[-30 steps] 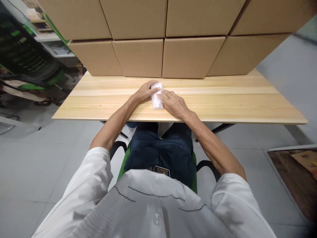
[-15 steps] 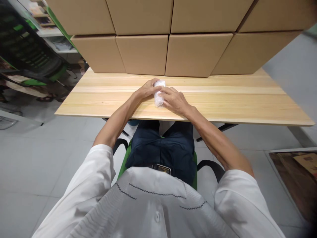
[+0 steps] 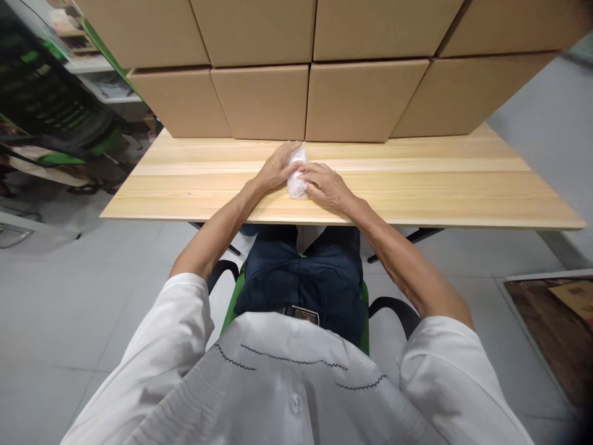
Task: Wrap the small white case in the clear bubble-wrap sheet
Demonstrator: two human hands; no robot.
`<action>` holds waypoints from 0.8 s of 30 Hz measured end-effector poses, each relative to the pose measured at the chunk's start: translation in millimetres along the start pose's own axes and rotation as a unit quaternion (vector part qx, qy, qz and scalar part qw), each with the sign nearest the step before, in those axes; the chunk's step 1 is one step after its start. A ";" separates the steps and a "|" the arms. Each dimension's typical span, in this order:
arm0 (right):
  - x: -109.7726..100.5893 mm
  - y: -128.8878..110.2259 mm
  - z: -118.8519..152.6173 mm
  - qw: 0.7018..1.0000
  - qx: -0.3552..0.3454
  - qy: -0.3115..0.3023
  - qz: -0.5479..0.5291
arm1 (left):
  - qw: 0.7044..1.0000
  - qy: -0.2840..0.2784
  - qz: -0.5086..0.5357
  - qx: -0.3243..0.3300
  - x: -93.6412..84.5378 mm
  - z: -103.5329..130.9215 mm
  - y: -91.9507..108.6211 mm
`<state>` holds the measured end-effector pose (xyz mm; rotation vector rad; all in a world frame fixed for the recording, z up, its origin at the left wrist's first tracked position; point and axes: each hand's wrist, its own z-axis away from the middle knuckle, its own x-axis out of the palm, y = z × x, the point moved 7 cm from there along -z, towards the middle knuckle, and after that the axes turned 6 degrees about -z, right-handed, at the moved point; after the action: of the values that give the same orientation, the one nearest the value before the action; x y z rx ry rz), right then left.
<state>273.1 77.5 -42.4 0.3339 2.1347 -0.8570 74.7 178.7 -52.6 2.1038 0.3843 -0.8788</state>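
Note:
A small bundle in crinkled, whitish translucent plastic wrap (image 3: 296, 183) lies on the wooden table, near the middle of its front half. What is inside the wrap cannot be made out. My left hand (image 3: 278, 165) grips the bundle from the left, its fingers along the far side and its thumb reaching over the top. From the right, my right hand (image 3: 328, 187) curls its fingers onto the same wrap. Both hands stay low over the tabletop, and the fingertips partly cover the bundle.
Brown cardboard boxes (image 3: 259, 102) stand stacked in two rows along the back of the table (image 3: 440, 185). At left are a dark chair (image 3: 50, 93) and a cluttered shelf. A framed brown board (image 3: 546, 334) lies low at right.
My left hand has shifted slightly, its fingers reaching further along the far side of the bundle. The wrap looks a little flatter and wider. My right hand stays nearly in place.

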 end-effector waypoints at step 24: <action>-0.7 -9.0 -15.5 0.981 -0.001 -0.071 0.182 | 0.984 -0.024 0.164 -0.068 5.3 -15.6 -6.9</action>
<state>260.1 81.3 -30.6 0.6216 1.8637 -0.6438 81.9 195.0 -53.5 1.9428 0.0661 -0.6872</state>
